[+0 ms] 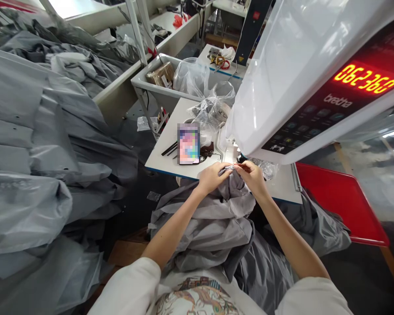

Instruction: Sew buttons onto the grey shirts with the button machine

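Observation:
A grey garment [216, 227] lies bunched in my lap and reaches up to the front edge of the white machine table [164, 148]. My left hand [212, 177] and my right hand [253, 175] are both closed, pinching a fold of the grey garment between them just under the white sewing machine head [298, 74]. A small light-coloured piece sits between the fingertips; I cannot make out what it is. The machine's needle area is hidden behind the hands and the machine head.
A red display [366, 78] glows on the machine head. A phone [188, 143] and black tools lie on the table. Clear plastic bags [210, 109] sit behind it. Piles of grey garments [36, 144] fill the left. A red tray [341, 201] is at the right.

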Action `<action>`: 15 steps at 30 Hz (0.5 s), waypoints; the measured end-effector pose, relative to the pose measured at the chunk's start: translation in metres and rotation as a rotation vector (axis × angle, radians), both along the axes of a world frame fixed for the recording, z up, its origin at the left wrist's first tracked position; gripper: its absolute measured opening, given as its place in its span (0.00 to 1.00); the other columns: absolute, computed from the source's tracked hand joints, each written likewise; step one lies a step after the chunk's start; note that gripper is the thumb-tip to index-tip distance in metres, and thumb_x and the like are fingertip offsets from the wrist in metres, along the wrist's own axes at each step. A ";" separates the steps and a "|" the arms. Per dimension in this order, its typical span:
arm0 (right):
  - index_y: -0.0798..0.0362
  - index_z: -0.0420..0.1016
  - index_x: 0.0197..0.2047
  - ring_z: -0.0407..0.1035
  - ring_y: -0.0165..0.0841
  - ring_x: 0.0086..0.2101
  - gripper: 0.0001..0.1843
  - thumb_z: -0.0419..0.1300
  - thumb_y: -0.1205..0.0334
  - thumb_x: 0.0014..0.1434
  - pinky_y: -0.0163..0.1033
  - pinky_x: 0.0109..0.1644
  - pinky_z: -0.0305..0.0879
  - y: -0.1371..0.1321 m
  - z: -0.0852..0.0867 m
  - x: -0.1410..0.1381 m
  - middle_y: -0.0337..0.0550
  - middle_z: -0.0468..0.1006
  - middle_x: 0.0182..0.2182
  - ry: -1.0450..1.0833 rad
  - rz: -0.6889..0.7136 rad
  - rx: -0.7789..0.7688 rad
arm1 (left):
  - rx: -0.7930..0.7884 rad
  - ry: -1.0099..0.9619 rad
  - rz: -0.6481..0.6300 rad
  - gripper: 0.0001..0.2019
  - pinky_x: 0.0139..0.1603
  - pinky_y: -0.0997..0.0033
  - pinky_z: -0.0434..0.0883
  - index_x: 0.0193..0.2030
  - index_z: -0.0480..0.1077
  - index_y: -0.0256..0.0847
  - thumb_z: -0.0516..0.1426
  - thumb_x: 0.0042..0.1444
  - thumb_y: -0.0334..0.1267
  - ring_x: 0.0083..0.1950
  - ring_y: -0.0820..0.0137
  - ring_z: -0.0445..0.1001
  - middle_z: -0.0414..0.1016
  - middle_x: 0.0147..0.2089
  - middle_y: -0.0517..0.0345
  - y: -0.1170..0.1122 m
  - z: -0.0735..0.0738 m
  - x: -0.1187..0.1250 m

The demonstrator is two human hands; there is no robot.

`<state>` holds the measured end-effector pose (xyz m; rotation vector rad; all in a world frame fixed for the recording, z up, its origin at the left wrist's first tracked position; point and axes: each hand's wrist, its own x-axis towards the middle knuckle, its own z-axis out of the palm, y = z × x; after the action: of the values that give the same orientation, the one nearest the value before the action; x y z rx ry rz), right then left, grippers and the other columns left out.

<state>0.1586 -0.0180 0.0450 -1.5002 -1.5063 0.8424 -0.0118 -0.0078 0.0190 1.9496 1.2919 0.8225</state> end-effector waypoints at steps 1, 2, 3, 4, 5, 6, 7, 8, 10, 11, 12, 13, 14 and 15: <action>0.55 0.77 0.34 0.70 0.33 0.32 0.17 0.62 0.48 0.53 0.39 0.37 0.65 0.001 -0.001 0.000 0.45 0.78 0.34 -0.019 0.007 0.010 | 0.002 0.002 0.004 0.15 0.44 0.73 0.67 0.54 0.71 0.51 0.52 0.63 0.46 0.47 0.68 0.74 0.76 0.47 0.60 0.000 0.000 0.000; 0.55 0.77 0.33 0.69 0.33 0.31 0.17 0.62 0.48 0.53 0.39 0.36 0.65 0.001 -0.002 0.000 0.45 0.78 0.33 -0.033 0.012 0.019 | 0.003 0.004 0.006 0.15 0.44 0.73 0.67 0.54 0.71 0.51 0.52 0.63 0.46 0.47 0.68 0.74 0.76 0.47 0.60 0.000 0.000 0.000; 0.55 0.77 0.33 0.69 0.33 0.31 0.17 0.62 0.47 0.53 0.39 0.36 0.65 0.002 -0.002 0.000 0.45 0.78 0.33 -0.041 0.016 0.024 | 0.004 0.005 0.006 0.15 0.44 0.73 0.67 0.54 0.71 0.52 0.52 0.63 0.46 0.47 0.68 0.74 0.76 0.47 0.60 0.000 -0.001 0.000; 0.55 0.77 0.33 0.69 0.33 0.31 0.17 0.62 0.47 0.53 0.39 0.36 0.65 0.002 -0.003 0.000 0.45 0.78 0.33 -0.041 0.018 0.028 | 0.006 0.005 0.004 0.15 0.43 0.73 0.67 0.54 0.71 0.52 0.53 0.63 0.46 0.47 0.68 0.74 0.76 0.46 0.61 0.000 -0.001 0.000; 0.54 0.77 0.34 0.69 0.33 0.31 0.17 0.62 0.47 0.53 0.39 0.36 0.65 0.002 -0.004 0.000 0.45 0.78 0.33 -0.037 0.019 0.030 | 0.008 0.003 0.003 0.15 0.43 0.73 0.67 0.54 0.71 0.52 0.53 0.63 0.46 0.47 0.68 0.74 0.76 0.46 0.61 0.000 -0.001 0.000; 0.54 0.77 0.34 0.69 0.32 0.31 0.17 0.62 0.47 0.54 0.39 0.36 0.65 0.002 -0.005 -0.001 0.44 0.78 0.34 -0.035 0.023 0.032 | 0.009 0.003 0.002 0.15 0.43 0.73 0.67 0.54 0.71 0.51 0.53 0.63 0.46 0.47 0.68 0.74 0.76 0.47 0.60 0.000 -0.001 0.000; 0.54 0.77 0.35 0.68 0.32 0.30 0.17 0.62 0.47 0.54 0.39 0.35 0.64 0.002 -0.005 -0.001 0.44 0.77 0.34 -0.038 0.026 0.040 | 0.011 0.003 0.002 0.15 0.43 0.73 0.67 0.54 0.71 0.51 0.53 0.63 0.46 0.47 0.68 0.74 0.76 0.47 0.60 0.000 -0.002 0.000; 0.54 0.77 0.35 0.68 0.32 0.30 0.17 0.62 0.47 0.54 0.38 0.35 0.64 0.001 -0.005 -0.002 0.44 0.77 0.33 -0.049 0.026 0.057 | 0.012 0.005 0.005 0.15 0.43 0.73 0.67 0.54 0.72 0.51 0.53 0.63 0.46 0.47 0.68 0.74 0.76 0.47 0.60 0.000 -0.002 0.000; 0.54 0.77 0.35 0.66 0.30 0.29 0.16 0.61 0.48 0.56 0.38 0.34 0.64 -0.001 -0.003 -0.005 0.43 0.75 0.33 -0.096 0.019 0.120 | 0.011 0.007 0.009 0.15 0.44 0.72 0.67 0.54 0.72 0.51 0.52 0.63 0.46 0.48 0.67 0.74 0.76 0.47 0.60 0.000 -0.001 0.001; 0.53 0.77 0.36 0.65 0.30 0.29 0.15 0.61 0.49 0.56 0.38 0.34 0.63 -0.003 -0.001 -0.006 0.42 0.75 0.33 -0.130 0.011 0.162 | 0.008 0.007 0.009 0.15 0.45 0.72 0.68 0.54 0.72 0.51 0.53 0.63 0.46 0.48 0.67 0.74 0.76 0.48 0.60 0.000 -0.001 0.001; 0.53 0.76 0.36 0.64 0.30 0.28 0.14 0.60 0.50 0.57 0.37 0.33 0.63 -0.006 0.001 -0.008 0.42 0.74 0.33 -0.168 -0.004 0.210 | 0.005 0.007 0.009 0.15 0.46 0.72 0.68 0.54 0.72 0.51 0.53 0.63 0.46 0.48 0.67 0.74 0.76 0.48 0.60 0.000 -0.001 0.001; 0.52 0.76 0.38 0.63 0.30 0.28 0.13 0.59 0.51 0.58 0.38 0.33 0.63 -0.008 0.003 -0.009 0.42 0.73 0.32 -0.212 -0.015 0.256 | 0.003 0.005 0.008 0.15 0.48 0.72 0.68 0.53 0.72 0.51 0.53 0.63 0.45 0.49 0.67 0.74 0.76 0.48 0.60 0.000 -0.001 0.001; 0.51 0.76 0.39 0.63 0.31 0.29 0.12 0.58 0.52 0.59 0.38 0.33 0.63 -0.011 0.005 -0.010 0.42 0.73 0.32 -0.264 -0.019 0.301 | 0.002 0.002 0.006 0.15 0.48 0.72 0.68 0.54 0.72 0.51 0.53 0.63 0.45 0.49 0.67 0.74 0.76 0.48 0.60 0.000 -0.002 0.001; 0.50 0.77 0.39 0.64 0.32 0.30 0.11 0.57 0.53 0.60 0.39 0.35 0.64 -0.014 0.006 -0.011 0.42 0.73 0.33 -0.324 -0.016 0.349 | 0.001 0.000 0.004 0.15 0.49 0.72 0.68 0.54 0.72 0.51 0.53 0.63 0.45 0.49 0.67 0.74 0.76 0.48 0.60 0.000 -0.002 0.001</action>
<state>0.1473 -0.0323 0.0509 -1.4261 -1.7664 0.3103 -0.0112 -0.0077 0.0170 1.9485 1.2963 0.8258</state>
